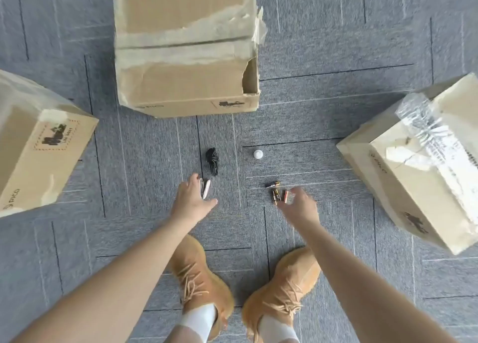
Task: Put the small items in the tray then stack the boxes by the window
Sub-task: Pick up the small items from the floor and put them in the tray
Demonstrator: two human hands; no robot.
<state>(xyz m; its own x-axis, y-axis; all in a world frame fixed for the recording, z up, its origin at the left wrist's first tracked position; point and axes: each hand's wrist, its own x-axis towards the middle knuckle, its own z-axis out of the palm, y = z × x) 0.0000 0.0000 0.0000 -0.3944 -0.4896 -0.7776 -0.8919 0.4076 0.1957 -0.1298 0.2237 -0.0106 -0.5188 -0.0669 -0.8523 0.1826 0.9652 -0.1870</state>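
My left hand (192, 198), fingers apart, brackets the white clip (206, 189); my right hand (301, 204), fingers spread, could scatter the batteries (278, 195) at one o'clock.

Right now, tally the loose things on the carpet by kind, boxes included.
Cardboard boxes: 3
Batteries: 4, somewhat blurred
Black cord bundle: 1
White round object: 1
White oblong item: 1
Total: 10
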